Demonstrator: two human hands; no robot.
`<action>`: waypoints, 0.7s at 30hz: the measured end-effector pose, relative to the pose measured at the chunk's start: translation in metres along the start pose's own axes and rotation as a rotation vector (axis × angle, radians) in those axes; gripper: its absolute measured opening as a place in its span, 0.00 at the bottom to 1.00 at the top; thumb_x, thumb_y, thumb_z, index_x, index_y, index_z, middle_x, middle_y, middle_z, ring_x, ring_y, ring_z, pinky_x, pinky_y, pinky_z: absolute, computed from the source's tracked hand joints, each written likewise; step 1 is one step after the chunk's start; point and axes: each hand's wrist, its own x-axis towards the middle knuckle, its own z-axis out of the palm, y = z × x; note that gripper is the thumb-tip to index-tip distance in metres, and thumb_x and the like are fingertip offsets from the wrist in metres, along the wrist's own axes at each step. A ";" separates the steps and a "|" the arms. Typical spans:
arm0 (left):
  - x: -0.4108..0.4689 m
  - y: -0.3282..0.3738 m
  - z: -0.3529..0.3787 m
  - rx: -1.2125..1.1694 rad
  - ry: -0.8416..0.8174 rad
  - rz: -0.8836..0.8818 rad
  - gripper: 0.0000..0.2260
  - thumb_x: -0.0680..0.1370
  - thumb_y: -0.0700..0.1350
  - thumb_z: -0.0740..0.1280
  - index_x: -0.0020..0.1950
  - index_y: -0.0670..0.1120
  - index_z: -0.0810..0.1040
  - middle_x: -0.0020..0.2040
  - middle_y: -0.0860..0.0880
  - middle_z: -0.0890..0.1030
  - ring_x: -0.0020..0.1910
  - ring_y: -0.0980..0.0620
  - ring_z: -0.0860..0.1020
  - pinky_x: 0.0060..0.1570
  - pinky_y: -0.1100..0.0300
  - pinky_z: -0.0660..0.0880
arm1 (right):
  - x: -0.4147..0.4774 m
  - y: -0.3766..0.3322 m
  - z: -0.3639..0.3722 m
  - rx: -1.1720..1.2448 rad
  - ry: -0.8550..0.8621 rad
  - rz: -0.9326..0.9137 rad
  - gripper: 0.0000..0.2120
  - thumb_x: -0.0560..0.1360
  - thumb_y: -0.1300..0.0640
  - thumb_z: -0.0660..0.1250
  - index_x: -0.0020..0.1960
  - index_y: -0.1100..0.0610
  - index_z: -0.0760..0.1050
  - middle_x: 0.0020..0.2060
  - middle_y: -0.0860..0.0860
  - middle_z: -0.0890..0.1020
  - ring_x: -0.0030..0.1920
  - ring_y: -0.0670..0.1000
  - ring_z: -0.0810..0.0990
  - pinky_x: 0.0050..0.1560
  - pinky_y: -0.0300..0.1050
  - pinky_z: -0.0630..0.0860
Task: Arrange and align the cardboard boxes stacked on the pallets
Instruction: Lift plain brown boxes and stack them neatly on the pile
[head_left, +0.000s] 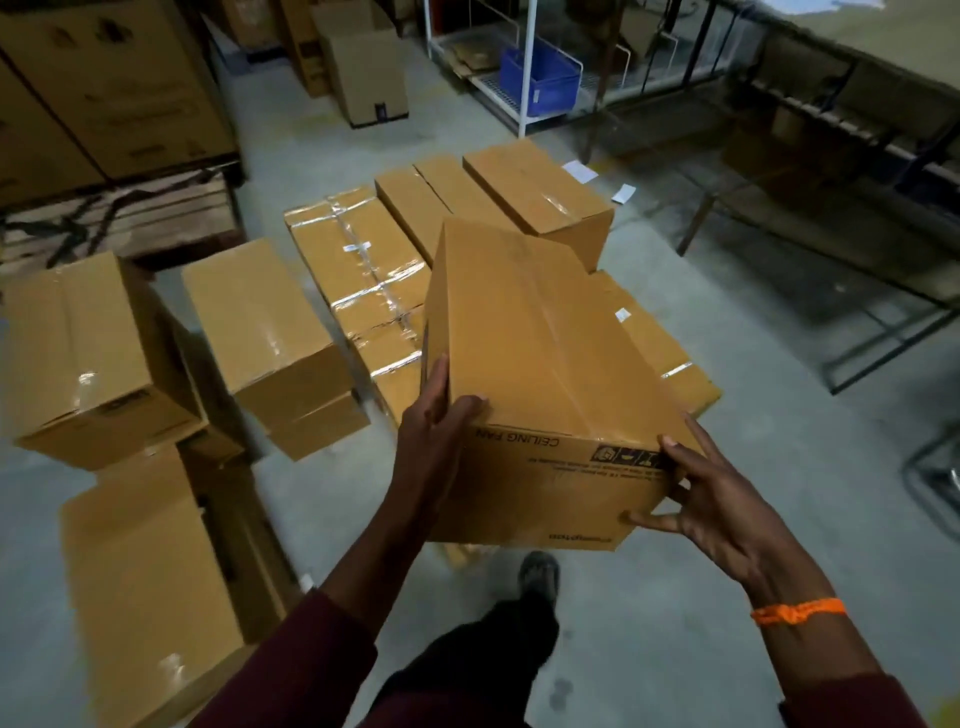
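I hold a long brown cardboard box (540, 353) printed "CEILING FAN" in the air, tilted, in front of me. My left hand (434, 431) grips its near left corner, thumb on top. My right hand (711, 499) grips its near right corner, fingers spread over the end face. Below and beyond it lies a low stack of similar boxes: a taped one (358, 270), two plain ones behind (535, 202), and one (660, 353) partly hidden under the held box. The pallet beneath them is hidden.
Several more boxes stand at the left (88, 353) (260, 332) (150, 587). Large cartons (114, 88) sit on a wooden pallet (119, 218) at far left. A white rack with a blue bin (540, 78) is behind; a dark metal frame (831, 218) runs along the right. My shoe (540, 571) is on the concrete floor.
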 end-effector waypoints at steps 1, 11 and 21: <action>0.018 -0.005 0.019 -0.012 -0.002 -0.008 0.28 0.82 0.50 0.65 0.80 0.55 0.61 0.64 0.58 0.80 0.54 0.63 0.81 0.46 0.74 0.75 | 0.017 -0.015 -0.014 -0.006 0.013 0.000 0.32 0.73 0.52 0.73 0.74 0.35 0.69 0.69 0.49 0.74 0.70 0.59 0.71 0.55 0.75 0.78; 0.150 -0.040 0.207 -0.164 -0.077 -0.231 0.22 0.80 0.53 0.69 0.68 0.73 0.66 0.64 0.67 0.78 0.63 0.63 0.77 0.62 0.58 0.75 | 0.184 -0.163 -0.137 -0.237 0.182 -0.113 0.25 0.77 0.50 0.72 0.72 0.39 0.71 0.60 0.44 0.79 0.64 0.54 0.74 0.53 0.65 0.78; 0.216 -0.138 0.289 -0.196 0.202 -0.539 0.32 0.75 0.49 0.75 0.73 0.68 0.64 0.66 0.64 0.74 0.67 0.56 0.73 0.66 0.45 0.75 | 0.392 -0.157 -0.199 -0.419 -0.080 0.027 0.34 0.75 0.60 0.75 0.75 0.39 0.69 0.58 0.62 0.83 0.60 0.59 0.82 0.61 0.58 0.79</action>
